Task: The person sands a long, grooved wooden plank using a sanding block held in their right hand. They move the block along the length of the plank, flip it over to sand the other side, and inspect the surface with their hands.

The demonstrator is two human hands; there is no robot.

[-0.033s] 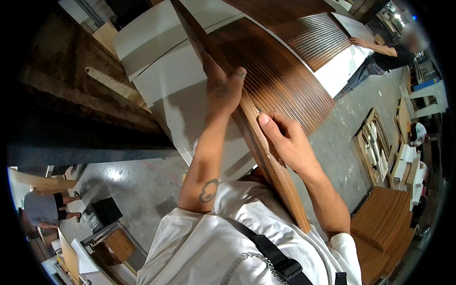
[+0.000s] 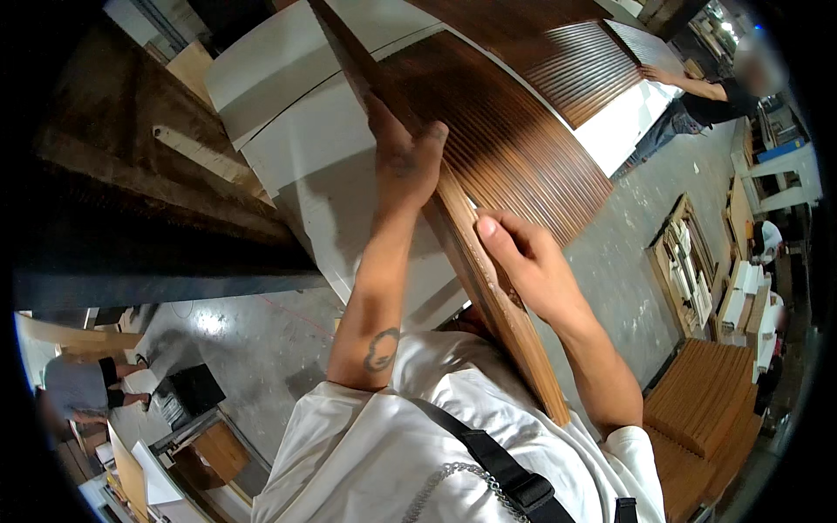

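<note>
A long brown wooden panel with fine ribs [image 2: 523, 148] runs from my chest up toward the top of the view, tilted on its edge. My left hand [image 2: 405, 161] wraps over its thick near edge higher up, fingers on the ribbed face. Lower down, my right hand [image 2: 527, 266] grips the same edge, thumb pressed on the edge strip. Another person [image 2: 697, 96] at the far upper right has a hand on the panel's far end.
White boards [image 2: 331, 183] lie under and left of the panel. A dark wooden slab [image 2: 131, 192] fills the left. A stack of brown ribbed panels [image 2: 706, 401] sits low right on the concrete floor [image 2: 253, 340]. A crouched person [image 2: 83, 388] is at lower left.
</note>
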